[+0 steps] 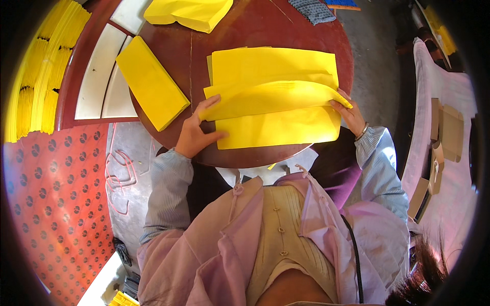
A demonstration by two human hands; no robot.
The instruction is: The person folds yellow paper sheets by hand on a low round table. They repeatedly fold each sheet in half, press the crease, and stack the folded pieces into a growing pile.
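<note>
A stack of yellow sheets (pixel 275 66), paper or thin cloth, lies on a round dark-red table in front of me. Across its middle a layer is raised into a long curved fold (pixel 270 97). At the fold's left end is my left hand (pixel 195 128), its fingers along the edge and its thumb spread apart over the lower layer. My right hand (pixel 351 115) pinches the fold's right end between thumb and fingers. To the left lies a flat folded yellow bundle (pixel 152 84), touched by neither hand.
More yellow material (pixel 189 13) and a grey textured cloth (pixel 312 11) lie at the table's far side. Tall yellow stacks (pixel 43 71) stand far left beside white panels (pixel 99 71). Opened cardboard boxes (pixel 451 132) sit on a pale pink cloth (pixel 426 86) at right.
</note>
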